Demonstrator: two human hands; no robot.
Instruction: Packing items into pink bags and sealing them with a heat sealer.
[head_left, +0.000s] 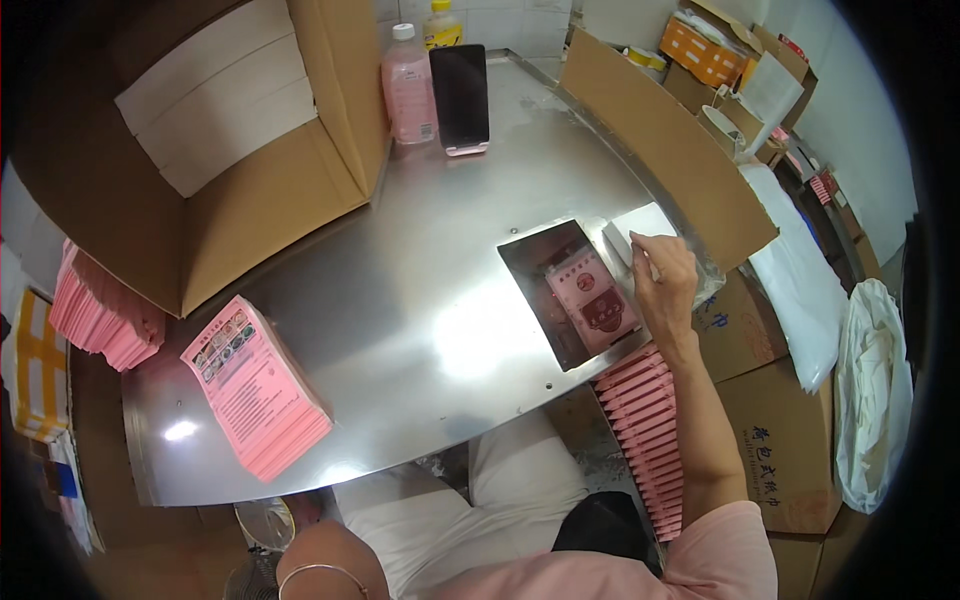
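Note:
My right hand reaches over the right edge of the steel table, its fingers closed on a small white box. Just left of that hand, a pink printed packet lies in a rectangular opening in the tabletop. Below the opening, a row of pink packets stands on edge beside my forearm. Of my left arm only a wrist with a thin bangle shows at the lower edge; the hand itself is hidden. A stack of pink leaflets sits at the table's near left.
A large open cardboard box holding white cartons lies at the back left. A pink bottle, a propped phone and a yellow bottle stand at the far edge. A cardboard panel, brown cartons and white bags crowd the right. More pink sheets are stacked at the left.

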